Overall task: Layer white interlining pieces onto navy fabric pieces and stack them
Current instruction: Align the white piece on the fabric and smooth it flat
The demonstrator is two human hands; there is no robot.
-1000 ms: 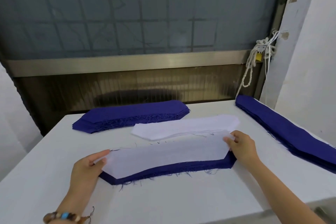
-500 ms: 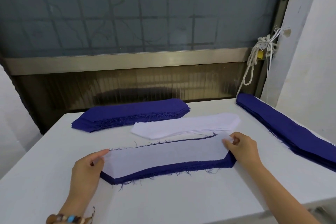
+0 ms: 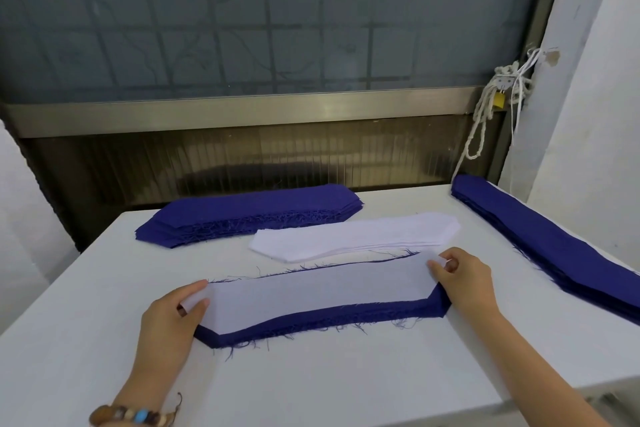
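Note:
A white interlining piece [image 3: 311, 291] lies on top of a navy stack [image 3: 329, 321] in front of me on the table. My left hand [image 3: 169, 319] pinches the interlining's left tip between thumb and fingers. At the right tip, my right hand [image 3: 464, 281] pinches the same piece. A thin navy edge with loose threads shows along the far side of the interlining. Behind it lies a pile of white interlining pieces [image 3: 353, 241]. Farther back sits a stack of navy pieces [image 3: 249, 213].
A long navy stack [image 3: 554, 246] runs along the right side of the white table [image 3: 311, 385], next to the wall. A window frame and ribbed panel stand behind the table. A white rope hangs at the back right corner.
The interlining has shifted toward me, exposing a thin navy edge along its far side. Both hands have kept their hold on its tips.

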